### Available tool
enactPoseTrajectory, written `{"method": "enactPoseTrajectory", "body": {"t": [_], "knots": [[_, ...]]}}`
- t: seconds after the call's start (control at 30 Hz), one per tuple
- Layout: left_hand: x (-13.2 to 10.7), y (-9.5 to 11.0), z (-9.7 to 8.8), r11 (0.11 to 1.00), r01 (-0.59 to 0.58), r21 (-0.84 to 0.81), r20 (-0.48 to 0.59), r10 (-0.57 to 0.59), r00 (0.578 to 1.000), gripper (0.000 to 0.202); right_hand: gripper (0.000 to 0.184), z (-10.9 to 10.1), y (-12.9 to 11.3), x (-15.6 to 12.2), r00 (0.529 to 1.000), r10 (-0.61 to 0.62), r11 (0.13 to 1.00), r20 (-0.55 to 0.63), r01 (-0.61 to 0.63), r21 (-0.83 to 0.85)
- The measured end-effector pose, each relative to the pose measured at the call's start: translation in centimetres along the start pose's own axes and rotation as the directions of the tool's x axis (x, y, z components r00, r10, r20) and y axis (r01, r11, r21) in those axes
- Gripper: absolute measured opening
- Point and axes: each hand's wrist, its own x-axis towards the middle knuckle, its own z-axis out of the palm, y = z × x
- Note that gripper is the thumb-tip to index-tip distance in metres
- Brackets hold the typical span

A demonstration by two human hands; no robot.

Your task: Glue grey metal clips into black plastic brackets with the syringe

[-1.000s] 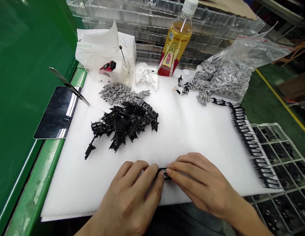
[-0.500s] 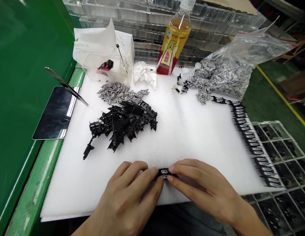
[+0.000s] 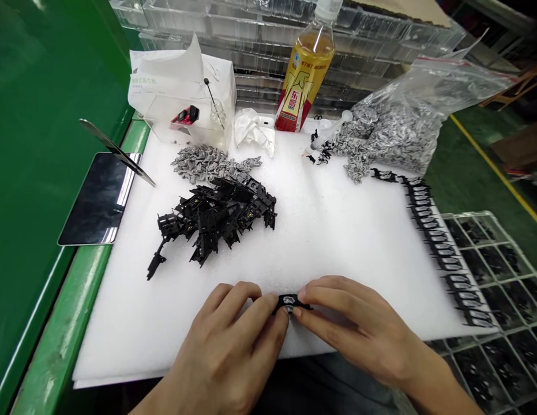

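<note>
Near the front edge of the white foam sheet, a small black plastic part with grey pieces set in its middle is gripped from both sides. My left hand pinches its left end between thumb and fingers. On its right end, the fingertips of my right hand are closed. Farther back lies a heap of similar black plastic parts, and behind that a pile of small grey pieces. Along the right edge runs a row of black parts with grey pieces.
Tweezers jut over the left edge above a dark tablet-like slab. At the back stand a tissue pack, a drink bottle and a bag of grey pieces. Divided clear trays are at the right.
Both hands stay on the black plastic part, with only a very slight shift of the fingers. The piles and the row of parts look unchanged.
</note>
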Motion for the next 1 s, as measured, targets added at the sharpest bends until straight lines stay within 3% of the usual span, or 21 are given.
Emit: {"method": "enactPoseTrajectory", "body": {"t": [0.1, 0.33, 0.5, 0.63, 0.87, 1.0], "knots": [[0.02, 0.12, -0.13, 1.0, 0.005, 0.006, 0.004, -0.005, 1.0, 0.038, 0.03, -0.1, -0.05, 0.2, 1.0, -0.019, 0.999, -0.019, 0.018, -0.048], [-0.39, -0.25, -0.26, 1.0, -0.013, -0.025, -0.045, 0.011, 0.999, 0.028, 0.033, -0.33, 0.49, -0.34, 0.981, -0.192, 0.947, -0.024, 0.179, -0.268], [-0.33, -0.3, -0.1, 0.982, 0.132, -0.133, -0.043, -0.139, 0.989, 0.027, 0.03, -0.26, 0.68, -0.71, 0.986, -0.138, 0.964, -0.091, 0.112, -0.241], [0.13, -0.14, -0.14, 0.967, 0.183, -0.176, -0.037, -0.193, 0.981, 0.026, 0.028, -0.18, 0.66, -0.72, 0.991, -0.1, 0.974, -0.087, 0.08, -0.21], [0.12, -0.26, -0.14, 0.962, 0.203, -0.182, -0.03, -0.212, 0.977, 0.023, 0.029, -0.18, 0.68, -0.33, 0.994, -0.082, 0.974, -0.073, 0.064, -0.218], [-0.36, -0.44, 0.03, 0.972, 0.161, -0.17, -0.008, -0.165, 0.986, 0.03, 0.036, -0.37, 0.63, -0.2, 0.995, -0.103, 0.97, -0.012, 0.098, -0.222]]}}
